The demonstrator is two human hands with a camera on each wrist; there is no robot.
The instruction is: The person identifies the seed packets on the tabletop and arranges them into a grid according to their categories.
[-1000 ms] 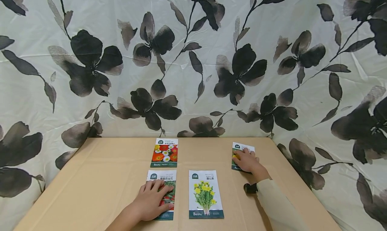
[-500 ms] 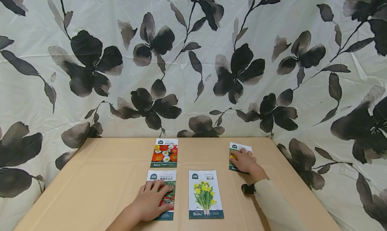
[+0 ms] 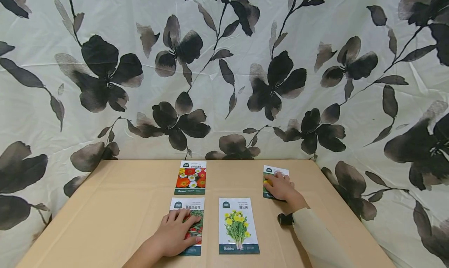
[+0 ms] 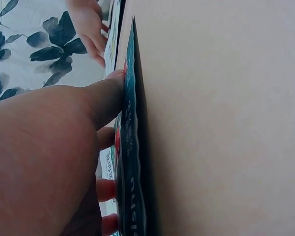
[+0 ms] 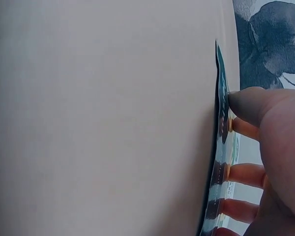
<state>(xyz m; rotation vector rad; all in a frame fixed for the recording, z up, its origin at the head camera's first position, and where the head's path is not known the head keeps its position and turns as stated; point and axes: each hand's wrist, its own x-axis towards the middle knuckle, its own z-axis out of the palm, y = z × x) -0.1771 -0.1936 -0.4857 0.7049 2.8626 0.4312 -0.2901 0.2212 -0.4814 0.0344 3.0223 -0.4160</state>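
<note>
My left hand (image 3: pixel 177 233) rests with spread fingers on a seed packet with red flowers (image 3: pixel 191 251), which lies at the near left of the table. In the left wrist view the thumb and fingertips touch the front of this packet (image 4: pixel 131 128). Toward the far right, my right hand (image 3: pixel 281 187) presses its fingertips on another seed packet (image 3: pixel 277 169) and covers most of its picture. Seen edge-on in the right wrist view, that packet (image 5: pixel 221 118) lies under the thumb and fingers, its lower edge slightly raised.
A seed packet with yellow flowers (image 3: pixel 238 225) lies to the right of my left hand. Behind the left hand is a packet with red, orange and white flowers (image 3: pixel 190 178). The tan table (image 3: pixel 115 209) ends at a floral curtain (image 3: pixel 224 84).
My right hand has slid its packet a little to the left across the table. My left hand and the other packets have stayed in place.
</note>
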